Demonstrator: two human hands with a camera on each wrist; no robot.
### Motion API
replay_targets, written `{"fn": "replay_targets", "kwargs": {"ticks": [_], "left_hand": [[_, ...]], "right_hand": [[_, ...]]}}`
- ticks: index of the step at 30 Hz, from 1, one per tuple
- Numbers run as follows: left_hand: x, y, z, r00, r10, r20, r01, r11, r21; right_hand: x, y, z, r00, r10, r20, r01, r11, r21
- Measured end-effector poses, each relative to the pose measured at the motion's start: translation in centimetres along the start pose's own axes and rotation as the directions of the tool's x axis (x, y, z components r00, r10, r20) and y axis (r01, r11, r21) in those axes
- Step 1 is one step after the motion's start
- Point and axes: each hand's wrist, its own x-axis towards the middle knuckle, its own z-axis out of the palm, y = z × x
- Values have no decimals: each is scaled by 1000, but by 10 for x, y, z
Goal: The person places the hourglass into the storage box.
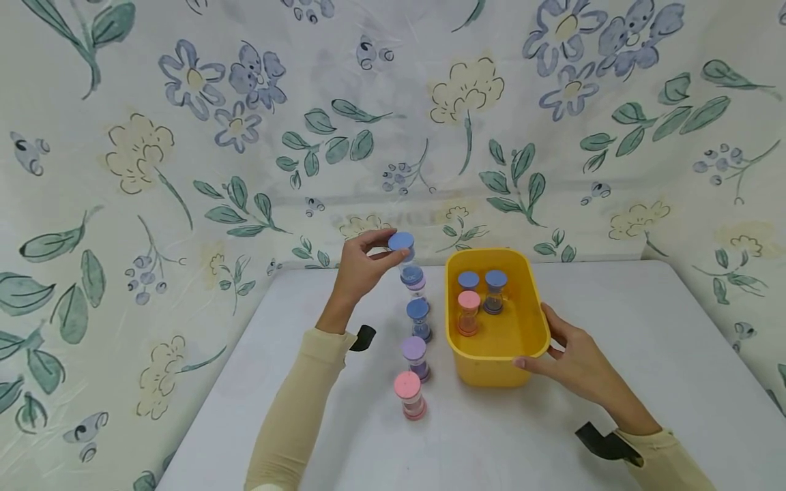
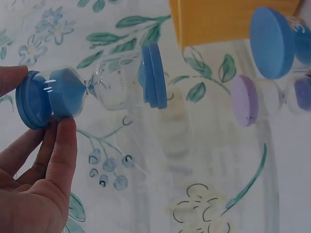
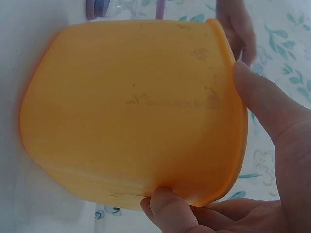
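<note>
Hourglass (image 1: 402,243), blue: your left hand (image 1: 365,269) is pinching it above the desk (image 1: 589,293), at the row (image 1: 418,311)'s far end. Your right hand (image 1: 571,358) is gripping the bin (image 1: 491,372); three hourglasses (image 1: 469,302) are standing inside.

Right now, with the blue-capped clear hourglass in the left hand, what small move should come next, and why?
I'd probably have the left hand raise its blue-capped clear hourglass slightly before any sideways move: the left wrist view shows a gap to the lilac-capped clear hourglass, but the head view shows them overlapping, so a bump seems possible.
</note>
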Motion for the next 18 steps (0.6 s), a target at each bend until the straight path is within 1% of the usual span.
{"fn": "replay_targets", "kwargs": {"ticks": [5, 9, 11, 18], "left_hand": [[5, 9, 11, 998, 17, 52, -19, 999, 30], [8, 16, 21, 995, 34, 92, -37, 999, 29], [9, 19, 27, 993, 33, 111, -37, 999, 36], [16, 28, 47, 981, 32, 190, -38, 999, 26]], "right_hand": [[0, -1, 0, 1000, 2, -2, -2, 1000, -2], [0, 0, 0, 1000, -2, -2, 2, 1000, 0], [0, 0, 0, 1000, -5, -1, 5, 1000, 1], [1, 0, 0, 1000, -8, 8, 8, 1000, 6]]}}
